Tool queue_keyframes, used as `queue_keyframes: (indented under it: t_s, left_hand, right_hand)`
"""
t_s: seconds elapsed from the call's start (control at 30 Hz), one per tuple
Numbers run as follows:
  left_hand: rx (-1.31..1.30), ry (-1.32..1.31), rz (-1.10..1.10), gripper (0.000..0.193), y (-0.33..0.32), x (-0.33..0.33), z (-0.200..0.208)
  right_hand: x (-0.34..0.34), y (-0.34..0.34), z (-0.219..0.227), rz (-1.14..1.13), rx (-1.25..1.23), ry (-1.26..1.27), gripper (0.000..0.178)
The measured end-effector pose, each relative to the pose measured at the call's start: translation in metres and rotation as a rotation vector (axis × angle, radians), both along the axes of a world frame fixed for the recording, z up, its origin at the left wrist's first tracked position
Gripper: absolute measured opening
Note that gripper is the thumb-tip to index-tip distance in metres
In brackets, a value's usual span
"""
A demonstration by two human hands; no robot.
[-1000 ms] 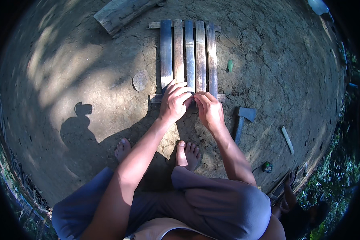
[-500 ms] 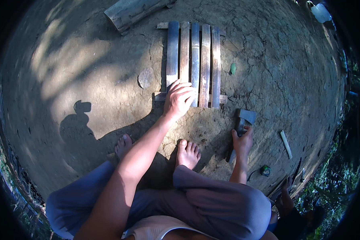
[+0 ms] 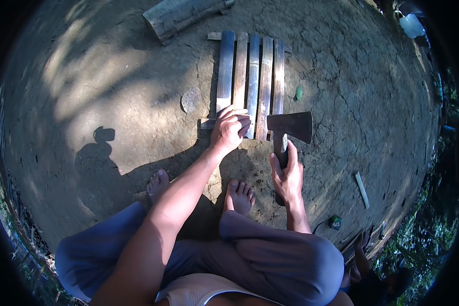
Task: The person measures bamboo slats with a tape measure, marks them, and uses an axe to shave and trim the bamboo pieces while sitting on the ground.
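Note:
On the ground in front of me lies a rack of several bamboo slats laid side by side across two crosspieces. My left hand rests on its near end with curled, pinched fingers; whatever is between them is hidden. A hatchet is gripped by its dark handle in my right hand. Its blade is raised by the rack's near right corner, edge pointing right, and it covers the end of the rightmost slat.
A log lies beyond the rack. A dry leaf is to the left and a green leaf to the right. Near my right knee are a pale stick and a small green-black object. Another person's limb shows at lower right.
My right hand has lifted the hatchet from the ground and brought it up and left to the rack's near right corner. My left hand stays on the slats.

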State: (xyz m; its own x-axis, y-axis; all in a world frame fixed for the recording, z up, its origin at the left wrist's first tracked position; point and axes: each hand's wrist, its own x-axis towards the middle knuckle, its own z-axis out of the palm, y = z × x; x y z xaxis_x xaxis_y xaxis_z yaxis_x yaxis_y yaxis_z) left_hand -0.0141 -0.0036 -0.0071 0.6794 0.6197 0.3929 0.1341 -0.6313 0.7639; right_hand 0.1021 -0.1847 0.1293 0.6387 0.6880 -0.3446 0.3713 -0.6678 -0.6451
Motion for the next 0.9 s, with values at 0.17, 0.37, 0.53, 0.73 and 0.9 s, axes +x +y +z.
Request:
queue_keyframes:
  t_s: [0.17,0.37,0.53,0.73,0.9]
  left_hand:
    - [-0.043,0.035,-0.019,0.013,-0.001,0.002,0.005]
    - [0.003,0.088,-0.031,0.025,0.002,0.001,-0.006]
    - [0.012,0.1,-0.044,0.014,-0.001,-0.004,-0.001]
    - [-0.056,0.048,0.016,0.012,-0.005,-0.002,0.015]
    - [-0.023,0.14,-0.077,0.011,0.006,-0.007,0.002]
  right_hand:
    - [-0.019,0.009,-0.022,0.189,-0.105,-0.223,0.056]
    - [-0.018,0.014,-0.023,0.196,-0.063,-0.255,0.059]
    - [-0.017,0.009,-0.031,0.145,0.048,-0.212,0.062]
    - [-0.015,0.013,-0.038,0.228,-0.04,-0.235,0.051]
    - [-0.014,0.017,-0.015,0.099,0.122,-0.217,0.058]
